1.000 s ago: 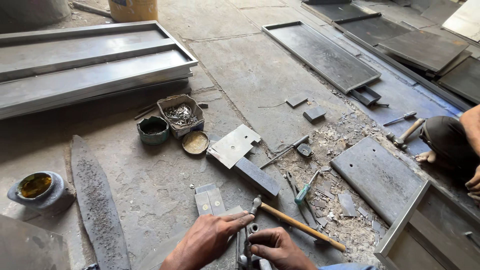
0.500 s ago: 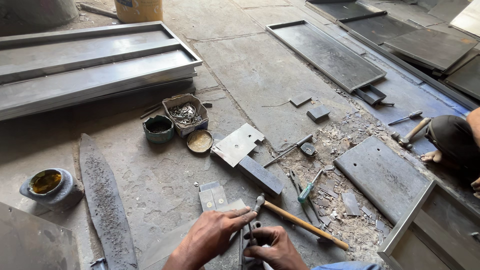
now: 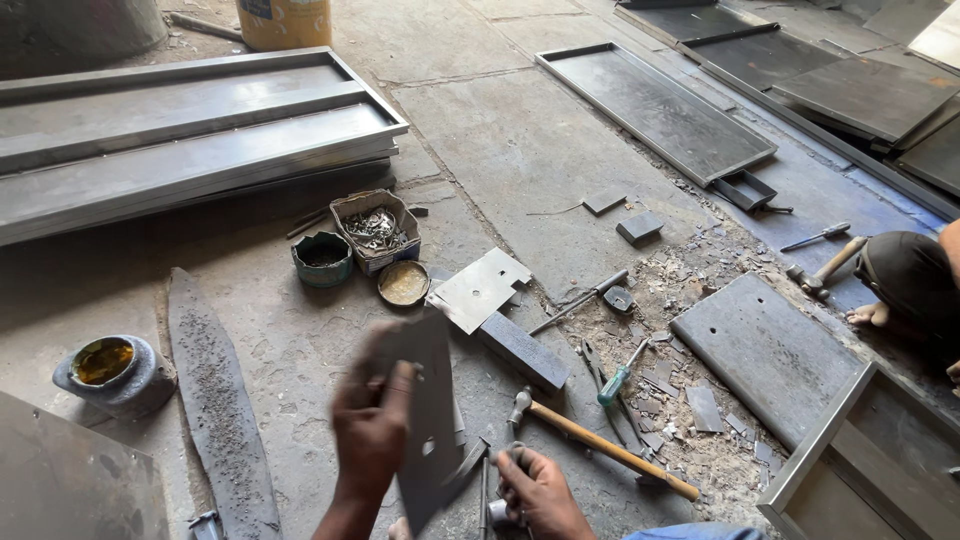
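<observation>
Change: against the earlier pictures, the left hand (image 3: 372,432) has come up off the floor (image 3: 500,140) with a flat grey plate (image 3: 428,420) — blurred, so it is in motion. Earlier both hands sat low and close together by the hammer.
Meaning: judged from this, the plate is being lifted or turned for placing; nothing is yet being struck.
Left hand: closed on the plate's left edge, thumb across its face; the plate stands nearly upright, just left of the hammer (image 3: 600,445).
Right hand: (image 3: 540,490) low at the frame's bottom edge, below the hammer head, curled about a small metal part (image 3: 497,510). How tightly it grips cannot be told.
Plate: thin sheet metal, dull grey, irregular outline, one small hole in the lower half.
Hammer: wooden handle, steel head, lying flat — handle running right and down from the head.
Block: (image 3: 524,350) dark rectangular bar, just above the hammer head.
Sheet: (image 3: 480,288) pale notched cut-out, above the block, touching it.
Screwdriver: (image 3: 620,375) teal handle, right of the hammer head, among grey scrap chips.
Tins: box of fasteners (image 3: 375,228), dark green can (image 3: 322,260) and round lid (image 3: 403,283), up and left of the hammer.
Frames: (image 3: 190,140) long folded steel channels, far upper left of the hammer.
Other person: a foot (image 3: 868,315) and dark trouser leg, far right of the hammer.
</observation>
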